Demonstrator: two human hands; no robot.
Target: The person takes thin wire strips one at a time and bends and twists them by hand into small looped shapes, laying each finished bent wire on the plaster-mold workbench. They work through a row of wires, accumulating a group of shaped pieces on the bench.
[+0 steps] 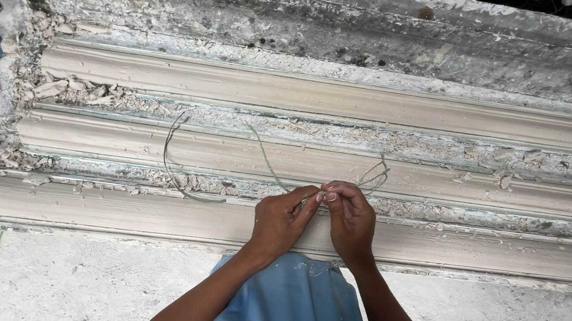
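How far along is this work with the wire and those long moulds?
Three long moulds already look filled with smooth pale plaster. In hand: left hand and right hand pinch a thin wire, bending it over the nearest mould. The wire is not yet laid in any mould; crumbled plaster remains between them.

Thin metal wire [195,196]; matt, rough plaster mouldings [339,99].

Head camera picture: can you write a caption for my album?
Two hands, left hand and right hand, pinch thin wire above long plaster mouldings.

Soft even daylight (sharp, shadowless)
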